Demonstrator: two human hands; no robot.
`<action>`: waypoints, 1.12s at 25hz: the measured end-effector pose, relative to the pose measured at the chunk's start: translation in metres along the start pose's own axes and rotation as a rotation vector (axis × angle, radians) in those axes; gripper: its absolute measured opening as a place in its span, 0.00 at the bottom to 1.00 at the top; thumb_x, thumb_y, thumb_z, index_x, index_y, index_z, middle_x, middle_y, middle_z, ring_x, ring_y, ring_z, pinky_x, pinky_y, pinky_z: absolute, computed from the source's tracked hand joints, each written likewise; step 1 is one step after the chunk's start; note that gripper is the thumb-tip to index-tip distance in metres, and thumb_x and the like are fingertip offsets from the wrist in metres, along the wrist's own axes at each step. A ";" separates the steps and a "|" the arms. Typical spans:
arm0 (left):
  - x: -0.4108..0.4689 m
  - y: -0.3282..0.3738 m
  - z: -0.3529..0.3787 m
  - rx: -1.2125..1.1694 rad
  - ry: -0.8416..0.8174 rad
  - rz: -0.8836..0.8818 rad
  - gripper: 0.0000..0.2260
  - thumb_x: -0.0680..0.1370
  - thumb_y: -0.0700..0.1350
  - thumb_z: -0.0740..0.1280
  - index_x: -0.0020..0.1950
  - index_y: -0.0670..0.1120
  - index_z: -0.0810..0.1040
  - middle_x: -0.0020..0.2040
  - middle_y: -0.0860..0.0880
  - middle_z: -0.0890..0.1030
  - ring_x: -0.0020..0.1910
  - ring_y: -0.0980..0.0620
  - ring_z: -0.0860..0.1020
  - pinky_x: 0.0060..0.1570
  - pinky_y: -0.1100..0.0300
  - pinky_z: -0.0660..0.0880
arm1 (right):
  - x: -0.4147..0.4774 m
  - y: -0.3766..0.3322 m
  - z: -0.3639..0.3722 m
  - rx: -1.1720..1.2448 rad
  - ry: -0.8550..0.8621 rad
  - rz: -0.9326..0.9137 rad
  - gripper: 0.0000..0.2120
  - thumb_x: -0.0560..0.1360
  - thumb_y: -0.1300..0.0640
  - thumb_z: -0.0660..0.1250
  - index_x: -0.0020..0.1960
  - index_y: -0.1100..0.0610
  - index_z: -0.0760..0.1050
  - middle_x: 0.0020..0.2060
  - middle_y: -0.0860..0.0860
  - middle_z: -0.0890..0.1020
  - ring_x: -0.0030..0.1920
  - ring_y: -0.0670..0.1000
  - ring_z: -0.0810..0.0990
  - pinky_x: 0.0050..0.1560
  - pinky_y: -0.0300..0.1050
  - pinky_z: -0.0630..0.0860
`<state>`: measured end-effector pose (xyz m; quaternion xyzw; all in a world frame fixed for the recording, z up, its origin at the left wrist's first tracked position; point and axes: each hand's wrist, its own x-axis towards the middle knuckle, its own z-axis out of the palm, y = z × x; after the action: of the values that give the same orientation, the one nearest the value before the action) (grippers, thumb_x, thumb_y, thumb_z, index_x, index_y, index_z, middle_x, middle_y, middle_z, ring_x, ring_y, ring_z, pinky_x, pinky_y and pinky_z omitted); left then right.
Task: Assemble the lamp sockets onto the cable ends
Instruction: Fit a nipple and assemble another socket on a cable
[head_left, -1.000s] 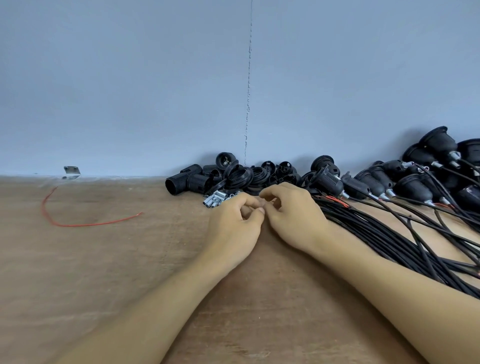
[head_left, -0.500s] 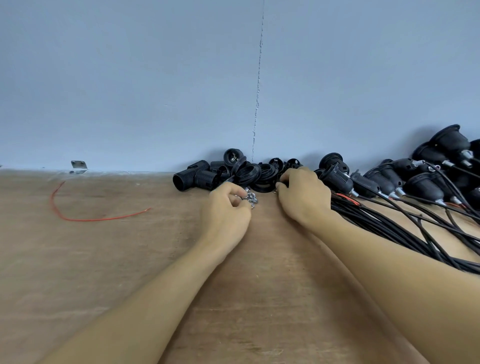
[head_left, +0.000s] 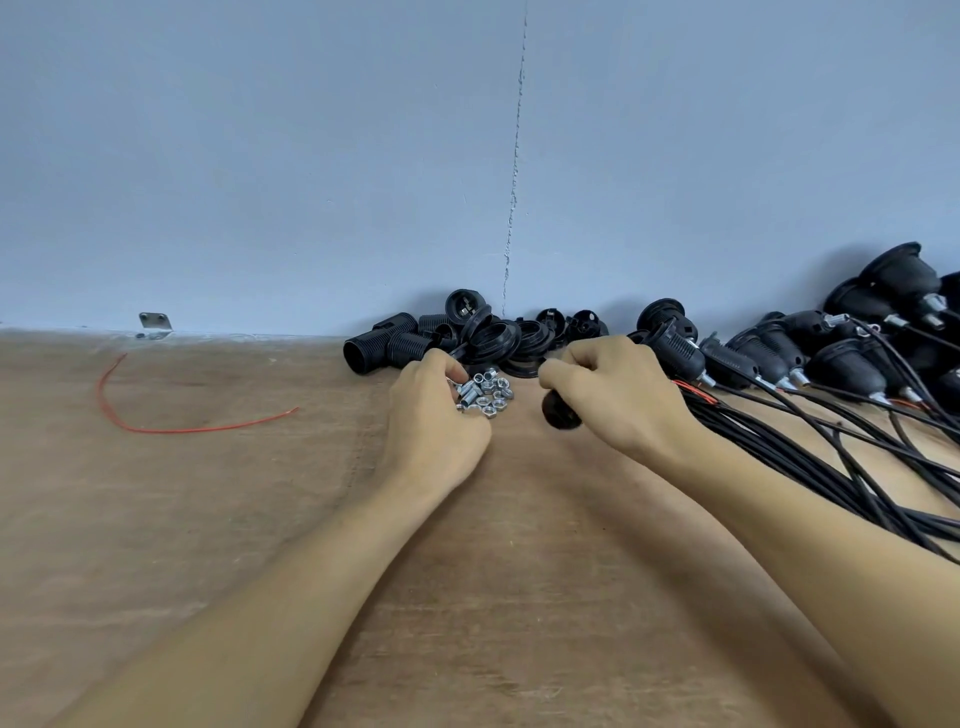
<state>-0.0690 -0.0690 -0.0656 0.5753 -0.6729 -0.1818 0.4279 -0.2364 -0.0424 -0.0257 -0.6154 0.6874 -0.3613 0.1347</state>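
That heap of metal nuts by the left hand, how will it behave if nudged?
The nuts lie loose in a heap, so a push would probably scatter them. Small and shiny, they may slip when pinched. Flat hex sides suggest sliding, not rolling.

You're at an assembly workbench: plywood top (head_left: 208, 519) against a bare wall (head_left: 260, 156), socket parts (head_left: 410, 343) heaped just beyond what your right hand (head_left: 618, 395) grips, cables (head_left: 831, 470) bundled to its right.

Left of socket-parts pile (head_left: 493, 338): tabletop (head_left: 208, 519) open, 1 red wire (head_left: 182, 430) lying flat. Right: cable bundle (head_left: 810, 467), assembled sockets (head_left: 841, 369) obstruct. Behind: wall (head_left: 311, 156).
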 end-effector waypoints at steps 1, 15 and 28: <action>0.000 0.000 0.001 0.009 -0.001 0.003 0.17 0.69 0.32 0.66 0.55 0.45 0.77 0.50 0.47 0.77 0.48 0.50 0.72 0.37 0.67 0.64 | -0.001 -0.001 -0.001 -0.060 -0.007 0.017 0.13 0.66 0.44 0.64 0.29 0.52 0.73 0.28 0.45 0.79 0.33 0.49 0.76 0.35 0.44 0.67; 0.006 -0.013 -0.001 0.079 0.043 0.025 0.12 0.69 0.36 0.70 0.46 0.51 0.75 0.45 0.49 0.80 0.46 0.48 0.76 0.40 0.58 0.67 | 0.016 -0.011 0.047 -0.595 -0.022 -0.566 0.15 0.79 0.52 0.62 0.65 0.44 0.76 0.55 0.49 0.76 0.59 0.54 0.74 0.57 0.51 0.65; 0.007 -0.017 -0.009 0.162 -0.024 0.112 0.05 0.73 0.42 0.72 0.43 0.52 0.86 0.34 0.56 0.76 0.40 0.49 0.78 0.39 0.59 0.71 | 0.029 -0.015 0.044 -0.598 -0.188 -0.598 0.13 0.80 0.53 0.61 0.62 0.46 0.76 0.55 0.50 0.75 0.58 0.53 0.75 0.58 0.51 0.68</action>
<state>-0.0511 -0.0778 -0.0707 0.5674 -0.7214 -0.1096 0.3816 -0.2035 -0.0839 -0.0394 -0.8298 0.5379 -0.1118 -0.0979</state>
